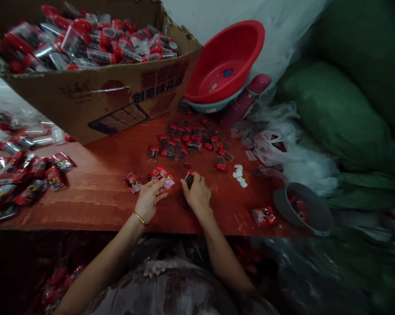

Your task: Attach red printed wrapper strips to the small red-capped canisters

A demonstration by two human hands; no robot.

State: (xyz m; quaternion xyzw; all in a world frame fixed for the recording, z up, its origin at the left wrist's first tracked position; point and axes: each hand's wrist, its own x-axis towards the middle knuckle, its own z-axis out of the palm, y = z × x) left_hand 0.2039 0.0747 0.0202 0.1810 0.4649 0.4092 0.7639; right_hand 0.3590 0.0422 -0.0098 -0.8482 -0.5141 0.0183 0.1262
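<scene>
My left hand (pixel 150 197), with a gold bangle at its wrist, pinches the edge of a small red printed packet (pixel 160 173) just above the table. Another red packet (pixel 132 181) lies flat to the left of it. My right hand (pixel 199 192) is closed around a small clear bottle (pixel 189 179) with dark contents and a bit of red at its top. Beyond both hands, several similar red-capped bottles (pixel 193 145) lie loosely piled. A cluster of small white pieces (pixel 239 176) sits to the right of my right hand.
A cardboard box (pixel 118 96) full of red-capped clear tubes stands back left. Filled red packets (pixel 29 183) lie at left. A red basin (pixel 226 61), pink flask (pixel 246 98), plastic bags (pixel 282 148) and grey bowl (pixel 282 199) line the right. The red table (pixel 95 210) ends near my body.
</scene>
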